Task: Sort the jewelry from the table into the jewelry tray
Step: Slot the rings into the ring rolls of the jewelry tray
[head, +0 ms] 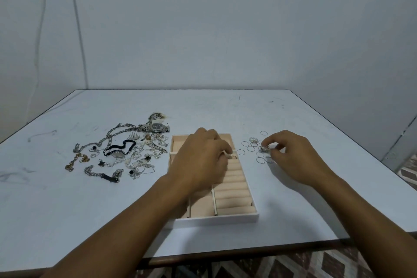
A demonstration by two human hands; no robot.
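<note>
A white jewelry tray with beige padded rolls and compartments lies in the middle of the table. My left hand hovers over its upper part and pinches a small ring at the top of the ring rolls. My right hand is to the right of the tray and pinches a chunky silver ring among several thin wire rings scattered on the table. A heap of chains, bracelets and pearl strands with a silver watch lies left of the tray.
The pale table stands against a plain wall; its front edge is near me and its right edge runs diagonally at the right. A patterned floor shows below the front edge. A black cord bracelet lies in the heap.
</note>
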